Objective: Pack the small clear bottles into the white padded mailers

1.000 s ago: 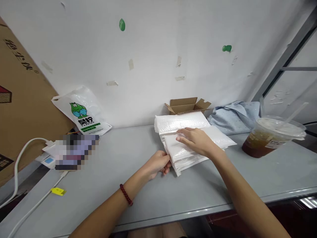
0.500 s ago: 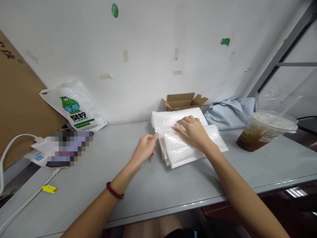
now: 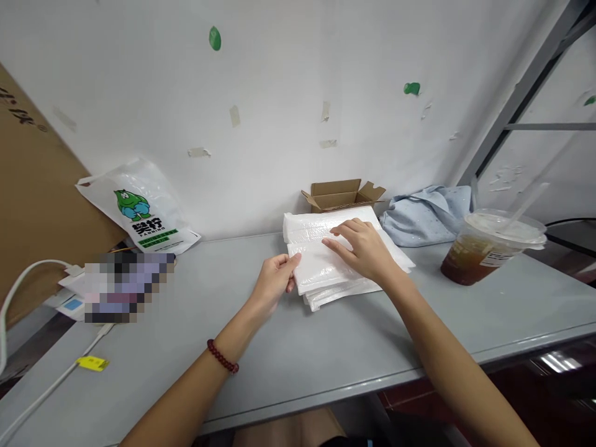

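White bubble mailers (image 3: 326, 276) lie in a loose stack on the grey table, their edges not lined up. The left edge of an upper bubble mailer is pinched between the thumb and fingers of my left hand (image 3: 278, 276), which wears a dark red beaded bracelet (image 3: 222, 356). My right hand (image 3: 363, 248) is over the stack with its fingers spread and thumb apart; whether its fingertips press on the mailers I cannot tell. The right hand and forearm hide part of the stack's right side.
Behind the stack is an open cardboard box (image 3: 342, 195), beside a light blue cloth bag (image 3: 423, 214). A lidded drink cup with a straw (image 3: 484, 248) stands right. On the left are a white plastic bag (image 3: 139, 208), a blurred-out phone-like item (image 3: 133, 288) and a white cable (image 3: 41, 400).
My left hand has taken hold of a mailer's left edge. The upper mailers have shifted left and away from me, lining up differently. My right hand stays over the stack, fingers lifted a little.
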A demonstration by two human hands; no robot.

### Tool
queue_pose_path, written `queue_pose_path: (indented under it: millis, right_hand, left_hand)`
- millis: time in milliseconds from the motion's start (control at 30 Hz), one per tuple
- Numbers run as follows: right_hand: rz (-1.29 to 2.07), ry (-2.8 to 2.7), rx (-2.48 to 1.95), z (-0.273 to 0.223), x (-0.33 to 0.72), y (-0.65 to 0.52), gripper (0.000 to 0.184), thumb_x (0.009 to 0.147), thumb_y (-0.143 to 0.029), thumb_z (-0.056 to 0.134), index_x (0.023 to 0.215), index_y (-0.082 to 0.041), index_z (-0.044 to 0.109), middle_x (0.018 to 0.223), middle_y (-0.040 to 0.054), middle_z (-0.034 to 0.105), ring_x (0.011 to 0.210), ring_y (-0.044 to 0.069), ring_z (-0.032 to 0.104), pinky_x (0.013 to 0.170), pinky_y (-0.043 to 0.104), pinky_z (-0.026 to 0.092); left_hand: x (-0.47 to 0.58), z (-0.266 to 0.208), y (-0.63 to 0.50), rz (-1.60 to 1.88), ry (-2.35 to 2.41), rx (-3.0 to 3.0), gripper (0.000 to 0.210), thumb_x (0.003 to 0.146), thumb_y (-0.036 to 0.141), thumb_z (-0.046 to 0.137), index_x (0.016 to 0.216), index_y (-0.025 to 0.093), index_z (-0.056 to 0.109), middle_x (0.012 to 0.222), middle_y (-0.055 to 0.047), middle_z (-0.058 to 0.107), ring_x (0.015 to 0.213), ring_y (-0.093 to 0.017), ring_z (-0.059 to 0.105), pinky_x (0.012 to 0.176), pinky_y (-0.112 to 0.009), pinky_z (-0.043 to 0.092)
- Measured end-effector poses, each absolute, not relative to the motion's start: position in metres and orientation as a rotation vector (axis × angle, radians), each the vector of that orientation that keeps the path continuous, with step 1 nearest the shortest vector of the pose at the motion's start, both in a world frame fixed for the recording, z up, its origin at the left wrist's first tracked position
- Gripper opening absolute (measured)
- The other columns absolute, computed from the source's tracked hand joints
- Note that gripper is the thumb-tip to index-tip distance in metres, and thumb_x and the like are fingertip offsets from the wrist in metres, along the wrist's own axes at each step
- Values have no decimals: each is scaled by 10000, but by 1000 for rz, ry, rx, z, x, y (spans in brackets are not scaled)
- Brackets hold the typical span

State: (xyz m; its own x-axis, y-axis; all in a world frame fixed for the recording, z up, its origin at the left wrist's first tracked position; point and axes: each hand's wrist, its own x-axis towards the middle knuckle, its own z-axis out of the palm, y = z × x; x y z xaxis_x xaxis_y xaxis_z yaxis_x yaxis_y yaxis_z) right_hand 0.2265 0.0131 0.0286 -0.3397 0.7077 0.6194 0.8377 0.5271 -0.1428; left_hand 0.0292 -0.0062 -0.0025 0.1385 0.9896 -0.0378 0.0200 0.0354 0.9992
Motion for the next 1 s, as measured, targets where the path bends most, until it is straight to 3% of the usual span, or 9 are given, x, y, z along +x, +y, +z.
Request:
queue_pose_path:
  millis: [267, 500, 700, 833, 1000]
  right_hand:
    - [-252, -2216, -1326, 17, 223, 22, 347, 920, -432, 423, 910, -170, 650, 913, 97, 630, 891, 230, 553, 768, 356, 385]
    - [-171, -2255, -1335, 20, 223, 19, 347, 922, -422, 419, 903, -165, 651, 951, 106, 624, 898, 229, 546, 781, 355, 399]
    - [-42, -2256, -1372, 23, 226, 19, 379, 930, -444, 386, 845, -176, 640, 929, 81, 632, 887, 214, 547, 781, 343, 385]
    - [-24, -2260, -1391, 25, 226, 19, 388, 933, -445, 370, 819, -181, 631, 912, 77, 635, 876, 212, 541, 764, 336, 371]
    - [-60, -2290, -1422, 25, 223, 16, 397, 942, -440, 355, 813, -178, 624, 926, 78, 643, 874, 208, 548, 751, 332, 349]
  left_hand:
    - [23, -1, -4, 1014, 1294, 1214, 430, 743, 563, 593, 620, 171, 466, 544, 46, 467, 395, -62, 439, 386, -204, 319]
    - [17, 3, -5, 673, 1184, 1248, 467, 686, 600, 635, 662, 140, 558, 579, 1, 542, 474, -87, 496, 393, -196, 347]
    - [10, 11, -6, 480, 1090, 1256, 493, 727, 613, 590, 717, 120, 591, 630, -41, 623, 411, -76, 508, 392, -191, 357]
    - [7, 11, -5, 475, 1153, 1286, 547, 750, 647, 534, 724, 106, 616, 684, -91, 661, 506, -133, 601, 413, -205, 412]
    - [23, 3, -9, 568, 955, 1136, 470, 810, 530, 558, 834, 71, 655, 775, -136, 685, 655, -170, 664, 522, -214, 493]
